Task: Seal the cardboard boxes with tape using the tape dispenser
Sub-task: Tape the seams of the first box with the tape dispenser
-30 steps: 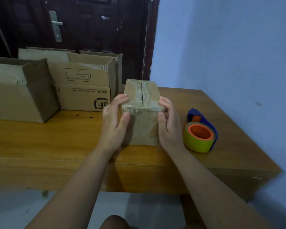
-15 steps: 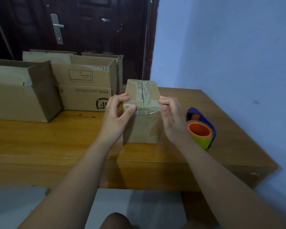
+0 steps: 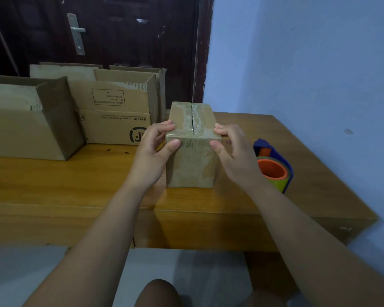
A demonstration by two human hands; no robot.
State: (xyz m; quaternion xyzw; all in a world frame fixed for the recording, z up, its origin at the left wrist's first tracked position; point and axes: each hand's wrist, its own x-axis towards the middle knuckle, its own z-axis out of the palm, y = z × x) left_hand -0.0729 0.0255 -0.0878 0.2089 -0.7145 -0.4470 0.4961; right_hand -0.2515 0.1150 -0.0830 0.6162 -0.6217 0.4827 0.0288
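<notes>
Your left hand (image 3: pixel 151 156) pinches the near left top corner of the taped box (image 3: pixel 191 167), upright on the table (image 3: pixel 53 180), between thumb and fingers; your right hand (image 3: pixel 235 158) pinches its right corner likewise, with the tape dispenser (image 3: pixel 274 171) just right.

Count, head view.
Hands: 2, left hand (image 3: pixel 151 156) and right hand (image 3: pixel 233 156).
Taped box (image 3: pixel 191 165): 1, between the two hands.
Open boxes: 2 clear. Large open box (image 3: pixel 20 125) is far left of the left hand, printed open box (image 3: pixel 115 122) just beyond it. More cardboard (image 3: pixel 62 72) stands behind; count unclear.
Tape dispenser (image 3: pixel 262 145): 1, just right of the right hand, carrying 1 roll (image 3: pixel 277 184).
Bench (image 3: pixel 53 185): 1.
</notes>
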